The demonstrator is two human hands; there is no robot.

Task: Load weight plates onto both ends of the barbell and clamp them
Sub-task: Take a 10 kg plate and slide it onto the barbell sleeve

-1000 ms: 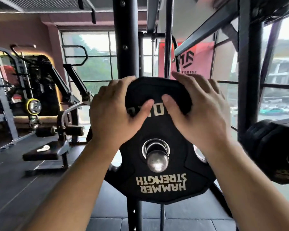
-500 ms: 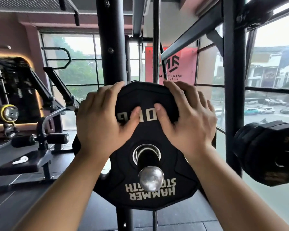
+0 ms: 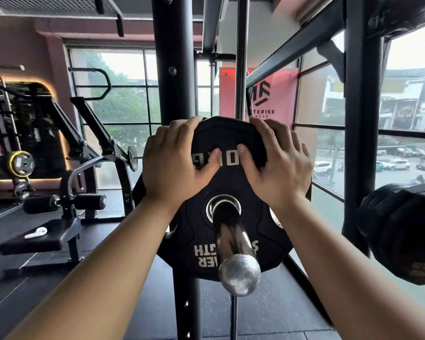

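Gym rack [image 3: 173, 57] — left hand [image 3: 174, 168], right hand [image 3: 277, 168], fingers [image 3: 182, 127] curled over plate [image 3: 228, 182] rim — chrome peg [image 3: 231, 241] end exposed

Upright [image 3: 173, 82] behind plate [image 3: 228, 136], plate stack [image 3: 400, 231] rt; sleeve [image 3: 230, 241] end free.

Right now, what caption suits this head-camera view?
Left hand and right hand grip the black weight plate on the chrome barbell sleeve.
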